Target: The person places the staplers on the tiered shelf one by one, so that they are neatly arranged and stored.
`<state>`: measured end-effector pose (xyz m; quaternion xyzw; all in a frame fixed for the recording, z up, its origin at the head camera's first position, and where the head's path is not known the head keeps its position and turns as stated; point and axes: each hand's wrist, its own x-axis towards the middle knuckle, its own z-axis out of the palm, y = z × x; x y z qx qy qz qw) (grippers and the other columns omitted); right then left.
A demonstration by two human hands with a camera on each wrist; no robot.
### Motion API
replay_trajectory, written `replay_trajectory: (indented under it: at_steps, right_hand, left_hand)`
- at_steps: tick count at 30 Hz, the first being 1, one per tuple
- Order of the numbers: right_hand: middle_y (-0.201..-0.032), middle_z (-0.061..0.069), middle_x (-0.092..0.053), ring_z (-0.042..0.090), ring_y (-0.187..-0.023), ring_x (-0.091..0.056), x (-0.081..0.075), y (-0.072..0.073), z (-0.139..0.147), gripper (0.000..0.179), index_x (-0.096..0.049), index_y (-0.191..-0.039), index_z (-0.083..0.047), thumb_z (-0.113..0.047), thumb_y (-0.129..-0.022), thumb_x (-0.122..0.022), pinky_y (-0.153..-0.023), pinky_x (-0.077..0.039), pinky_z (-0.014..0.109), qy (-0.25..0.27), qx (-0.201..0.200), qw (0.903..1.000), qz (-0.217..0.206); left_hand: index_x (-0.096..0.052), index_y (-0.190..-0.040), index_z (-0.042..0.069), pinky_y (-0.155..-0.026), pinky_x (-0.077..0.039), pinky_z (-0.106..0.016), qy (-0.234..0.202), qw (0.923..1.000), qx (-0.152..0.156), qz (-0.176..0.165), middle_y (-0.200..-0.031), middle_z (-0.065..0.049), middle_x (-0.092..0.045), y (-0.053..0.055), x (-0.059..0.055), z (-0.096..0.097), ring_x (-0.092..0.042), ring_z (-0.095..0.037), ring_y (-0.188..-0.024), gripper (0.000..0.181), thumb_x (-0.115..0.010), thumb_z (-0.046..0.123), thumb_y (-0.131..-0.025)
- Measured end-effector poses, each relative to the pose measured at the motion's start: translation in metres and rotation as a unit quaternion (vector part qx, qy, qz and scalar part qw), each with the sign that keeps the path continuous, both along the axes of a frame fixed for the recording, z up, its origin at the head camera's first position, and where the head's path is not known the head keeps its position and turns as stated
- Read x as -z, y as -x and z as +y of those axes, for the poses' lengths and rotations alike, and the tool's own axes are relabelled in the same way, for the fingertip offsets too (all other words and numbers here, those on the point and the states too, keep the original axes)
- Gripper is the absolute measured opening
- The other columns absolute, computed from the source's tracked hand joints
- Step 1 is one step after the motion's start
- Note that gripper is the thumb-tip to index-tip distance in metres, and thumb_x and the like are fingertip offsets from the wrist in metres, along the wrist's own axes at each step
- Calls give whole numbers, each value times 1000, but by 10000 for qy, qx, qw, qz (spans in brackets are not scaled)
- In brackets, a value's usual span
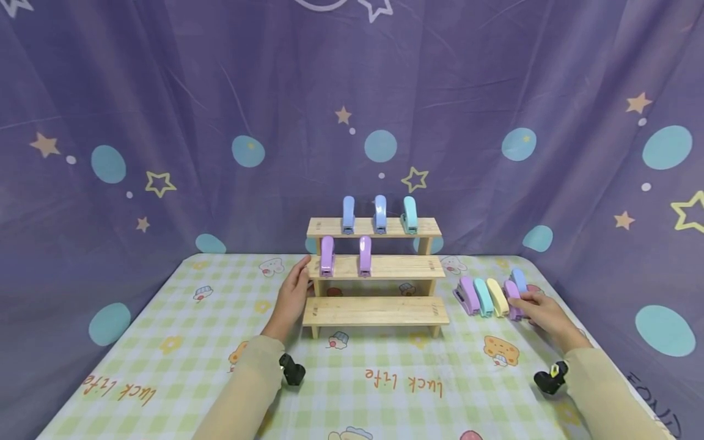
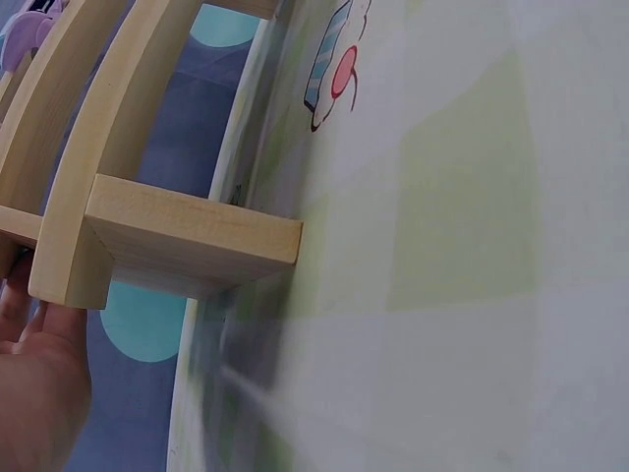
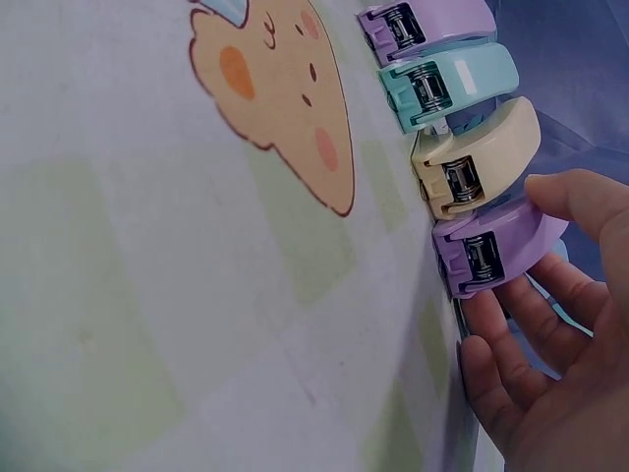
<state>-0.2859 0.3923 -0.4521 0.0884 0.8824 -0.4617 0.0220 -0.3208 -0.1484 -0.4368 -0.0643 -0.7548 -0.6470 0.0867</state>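
Note:
My left hand [image 1: 291,299] holds the left end of a three-tier wooden display stand [image 1: 376,311], at its middle step. In the left wrist view, fingers [image 2: 64,324] reach behind the plank ends. On the top step stand two blue staplers [image 1: 349,214] and a teal stapler [image 1: 409,214]; two purple staplers [image 1: 365,256] are on the middle step's left half. At the right, my right hand [image 1: 541,311] pinches a purple stapler [image 3: 501,241] between thumb and fingers. Beside it, in a row, are a yellow stapler [image 3: 482,157], a teal stapler [image 3: 452,84] and another purple stapler [image 3: 432,25].
A blue stapler [image 1: 518,279] stands behind the pinched one, partly hidden. Under everything lies a green-checked tablecloth [image 1: 407,415] with cartoon prints. A purple curtain [image 1: 308,79] rises behind the table. Black wrist devices [image 1: 293,370] sit on both sleeves.

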Motion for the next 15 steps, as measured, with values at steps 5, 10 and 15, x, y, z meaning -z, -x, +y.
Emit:
replay_trajectory:
  at_steps: [5,10,15]
  right_hand:
    - [-119,19,-54,17,-91,-53,1,0,1,73,-44,-137,12,-47,-98,-63,-70,-51,25,-1,30,10000,6]
    - [-106,8,-57,16,-87,-53,-1,-3,0,69,-47,-134,11,-45,-97,-64,-69,-51,26,60,-26,9999,84]
    - [-106,7,-61,14,-85,-53,-4,-8,-1,63,-52,-128,9,-44,-97,-66,-68,-52,27,13,-99,9994,325]
  left_hand:
    - [-36,-157,21,-108,-45,-44,-7,10000,-4,-2,-157,-11,-38,1,2,0,-48,-33,-135,48,-35,35,-111]
    - [-37,-156,21,-108,-45,-45,-6,10000,-45,35,-156,-11,-39,1,1,0,-48,-33,-134,47,-35,34,-111]
    - [-37,-156,21,-108,-45,-44,-9,10000,-44,45,-156,-11,-39,2,1,0,-48,-33,-134,47,-35,33,-111]
